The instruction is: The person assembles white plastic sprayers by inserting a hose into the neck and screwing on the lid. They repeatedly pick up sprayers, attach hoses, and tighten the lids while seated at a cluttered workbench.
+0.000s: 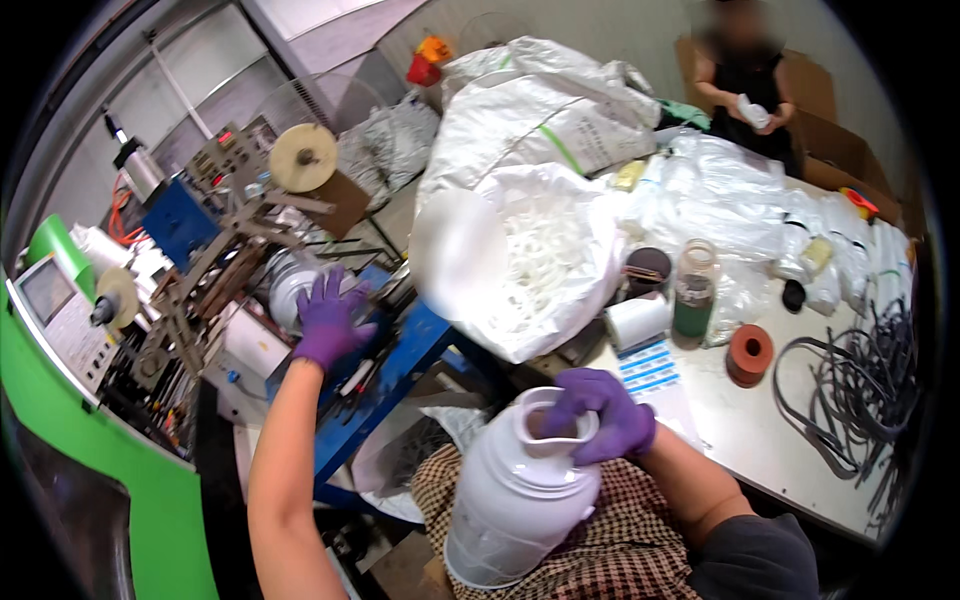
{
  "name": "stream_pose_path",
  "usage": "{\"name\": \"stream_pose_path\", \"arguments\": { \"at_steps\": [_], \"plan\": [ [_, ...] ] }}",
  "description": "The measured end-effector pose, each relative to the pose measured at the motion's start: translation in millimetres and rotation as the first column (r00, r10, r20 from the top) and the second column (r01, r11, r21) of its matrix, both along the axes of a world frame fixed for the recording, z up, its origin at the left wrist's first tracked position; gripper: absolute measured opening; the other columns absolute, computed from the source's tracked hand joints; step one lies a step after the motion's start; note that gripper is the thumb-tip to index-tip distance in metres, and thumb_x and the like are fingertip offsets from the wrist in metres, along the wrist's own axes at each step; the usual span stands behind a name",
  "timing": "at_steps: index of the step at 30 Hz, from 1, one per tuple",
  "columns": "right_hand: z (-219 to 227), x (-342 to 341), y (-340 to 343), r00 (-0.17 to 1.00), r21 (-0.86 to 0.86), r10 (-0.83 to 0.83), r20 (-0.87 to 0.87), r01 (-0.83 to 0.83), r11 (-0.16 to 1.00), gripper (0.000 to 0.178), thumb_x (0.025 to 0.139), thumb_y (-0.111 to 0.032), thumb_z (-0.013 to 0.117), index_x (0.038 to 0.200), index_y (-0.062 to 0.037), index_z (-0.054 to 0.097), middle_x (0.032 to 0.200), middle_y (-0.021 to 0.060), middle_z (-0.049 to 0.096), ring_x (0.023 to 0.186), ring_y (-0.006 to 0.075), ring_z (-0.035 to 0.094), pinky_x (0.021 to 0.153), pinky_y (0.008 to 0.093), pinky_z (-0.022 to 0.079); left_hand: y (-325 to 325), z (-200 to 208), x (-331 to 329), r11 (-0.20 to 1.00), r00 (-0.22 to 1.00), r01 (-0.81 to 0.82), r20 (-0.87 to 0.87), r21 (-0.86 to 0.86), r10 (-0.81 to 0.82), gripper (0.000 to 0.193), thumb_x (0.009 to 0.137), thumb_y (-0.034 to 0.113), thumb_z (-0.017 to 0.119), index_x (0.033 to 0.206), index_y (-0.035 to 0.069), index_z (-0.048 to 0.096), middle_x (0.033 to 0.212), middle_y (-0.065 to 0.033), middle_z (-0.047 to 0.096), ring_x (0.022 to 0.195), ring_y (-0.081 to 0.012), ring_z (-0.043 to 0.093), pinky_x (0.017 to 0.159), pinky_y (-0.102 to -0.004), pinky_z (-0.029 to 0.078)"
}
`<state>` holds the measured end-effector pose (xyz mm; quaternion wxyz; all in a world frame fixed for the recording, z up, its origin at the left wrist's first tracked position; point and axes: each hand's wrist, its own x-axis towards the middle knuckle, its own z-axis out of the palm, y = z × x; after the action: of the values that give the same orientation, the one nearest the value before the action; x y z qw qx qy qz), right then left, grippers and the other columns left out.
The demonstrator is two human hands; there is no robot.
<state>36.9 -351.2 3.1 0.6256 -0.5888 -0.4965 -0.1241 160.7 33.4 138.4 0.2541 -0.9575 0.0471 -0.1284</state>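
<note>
Left grip (pixel 332 320), 9 o'clock on my feed: purple glove, fingers spread wide, over a second jug (pixel 285 300); can't tell if it touches. Main jug (pixel 520 500) at 6 o'clock, upright-ish on the checked apron (pixel 640 535), mouth leaning toward 1. Right grip (pixel 605 415) closed on its neck, fingers hooked over the rim, some inside the mouth.

Handling, my guess: hollow plastic, light for its bulk, stiff at the neck, some give in the wall, smooth enough to slip; scuffs rather than breaks. I'd hold at the ringed neck or rim, other palm under the base.

Surface and room: machine (pixel 110 490) from 8 to 10 o'clock, green casing, cluttered with metal parts. Full sacks (pixel 560 110) at 12, bulky. Below them, sack (pixel 520 340) gaping, white bits inside. Desk (pixel 745 425) from 2 to 4, pale, crowded: jar (pixel 690 315) with green lower half, red roll (pixel 749 375), tangled black straps (pixel 862 370). Co-worker (pixel 742 110) near 2, holding something white.
</note>
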Motion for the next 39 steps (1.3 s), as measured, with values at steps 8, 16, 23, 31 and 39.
{"name": "stream_pose_path", "arguments": {
  "at_steps": [8, 16, 23, 31, 39],
  "plan": [
    [-24, -32, -13, 0.908, 0.09, -0.086, -0.41, 0.134, 0.987, 0.091, 0.082, -0.024, 0.085, 0.154, -0.0062, 0.032, 0.114, 0.0068, 0.055, 0.105, 0.014, 0.056, 0.095, 0.0323, 0.049, -154, -38, -137, 0.006, 0.393, -0.093, -0.042, -0.996, -0.918, 0.069, 0.062, 0.019, 0.092, 0.122, 0.008, 0.061, 0.15, -0.0175, 0.049, 0.14, -0.0276, 0.046, 0.114, -0.0397, 0.036],
    [-83, -143, -120, 0.311, -0.622, -0.617, -0.723, 0.098, 0.777, 0.028, 0.101, -0.024, 0.062, 0.116, -0.0017, 0.065, 0.096, 0.0074, 0.07, 0.083, 0.0154, 0.066, 0.076, 0.0314, 0.054, -101, -61, -117, -0.55, 0.759, -0.027, 0.341, -0.835, -0.555, 0.054, 0.07, 0.047, 0.086, 0.092, 0.008, 0.057, 0.116, -0.0187, 0.067, 0.107, -0.0301, 0.066, 0.095, -0.0433, 0.053],
    [51, -171, -210, 0.61, -0.927, -0.699, -0.375, -0.264, 0.267, 0.026, 0.102, -0.022, 0.058, 0.118, -0.0026, 0.065, 0.101, 0.0053, 0.07, 0.084, 0.0157, 0.065, 0.077, 0.0301, 0.053, -53, -170, -57, -0.763, 0.757, -0.369, 0.304, -0.531, -0.578, 0.053, 0.093, 0.05, 0.063, 0.122, 0.006, 0.055, 0.12, -0.0177, 0.061, 0.109, -0.0289, 0.059, 0.094, -0.0426, 0.052],
    [213, 40, -244, 0.217, -0.693, -0.735, 0.642, 0.574, -0.436, 0.027, 0.101, -0.022, 0.059, 0.119, -0.0038, 0.066, 0.104, 0.007, 0.07, 0.087, 0.0177, 0.066, 0.078, 0.0318, 0.053, -42, -194, -48, -0.699, 0.704, -0.477, 0.244, -0.532, -0.666, 0.057, 0.094, 0.051, 0.06, 0.128, 0.006, 0.05, 0.125, -0.0164, 0.058, 0.116, -0.0285, 0.056, 0.1, -0.0424, 0.047],
    [222, 183, -236, 0.122, -0.638, -0.669, 0.734, 0.461, -0.616, 0.028, 0.099, -0.022, 0.059, 0.12, -0.005, 0.066, 0.107, 0.0087, 0.07, 0.09, 0.0197, 0.066, 0.08, 0.0336, 0.054, -16, -208, -40, -0.688, 0.678, -0.505, 0.255, -0.521, -0.69, 0.062, 0.096, 0.053, 0.057, 0.134, 0.006, 0.046, 0.13, -0.015, 0.055, 0.122, -0.028, 0.052, 0.105, -0.0422, 0.043]
  ]
}}
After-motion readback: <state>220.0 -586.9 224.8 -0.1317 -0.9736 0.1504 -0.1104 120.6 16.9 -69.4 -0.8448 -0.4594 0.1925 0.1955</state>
